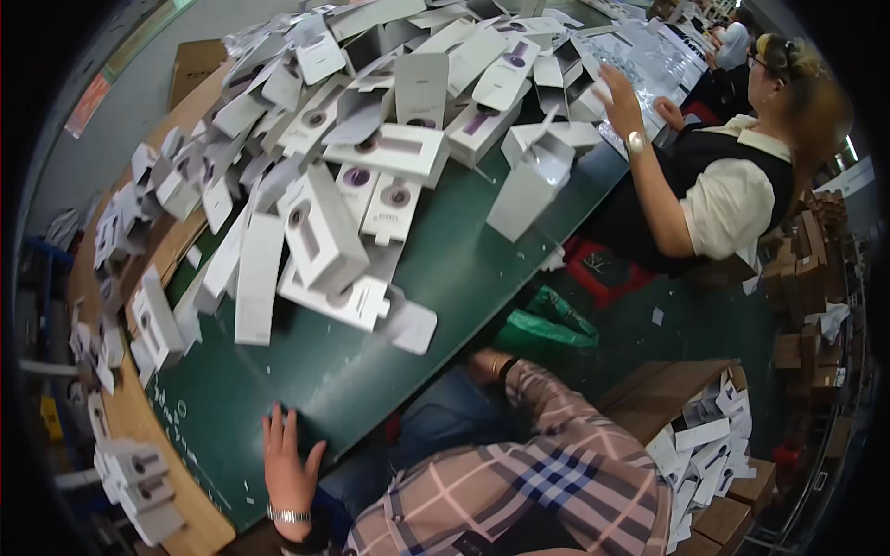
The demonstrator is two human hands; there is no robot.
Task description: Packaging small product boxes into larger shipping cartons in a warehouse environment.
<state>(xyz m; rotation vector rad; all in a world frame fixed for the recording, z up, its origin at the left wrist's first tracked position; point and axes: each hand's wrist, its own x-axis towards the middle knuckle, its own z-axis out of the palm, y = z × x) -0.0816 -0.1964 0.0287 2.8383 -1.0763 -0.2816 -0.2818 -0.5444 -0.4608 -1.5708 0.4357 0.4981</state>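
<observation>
My left hand (290,463) lies on the green tabletop (324,385) near its front edge, fingers spread, holding nothing. My right hand (484,365) is low beside my leg, just off the table's edge; it is dark and its fingers do not show clearly. Beyond the left hand is a heap of white product boxes with round purple or grey pictures. A tilted white box (322,227) lies on others at the heap's near side. Close by, an upended narrow white box (258,278) and an open box with its flap out (408,326) rest on the table.
A co-worker in a dark vest (732,195) sits at the right, one hand raised by an open white box (531,185). Below are a red stool (607,273) and a green bag (553,320). A carton of white boxes (709,440) stands behind my right side.
</observation>
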